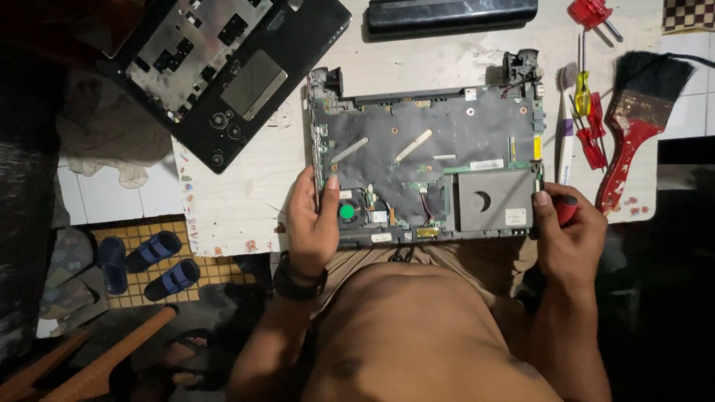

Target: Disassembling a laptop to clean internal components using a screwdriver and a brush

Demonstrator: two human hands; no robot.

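Note:
An opened laptop base (428,160) lies on the white table (246,193), its circuit board, black shielding film and a green round sticker (347,211) exposed. My left hand (311,219) grips the base's near left edge, thumb on top. My right hand (570,227) is closed around a red-handled screwdriver (566,211) at the base's near right corner, thumb pressing on the handle. The screwdriver's tip is hidden behind the hand.
A detached black keyboard cover (223,71) lies at the far left, a long black battery (450,15) at the far edge. Red screwdrivers (592,130), a white pen-like tool (566,152) and a red-handled paintbrush (633,123) lie to the right. Blue sandals (160,264) sit on the floor.

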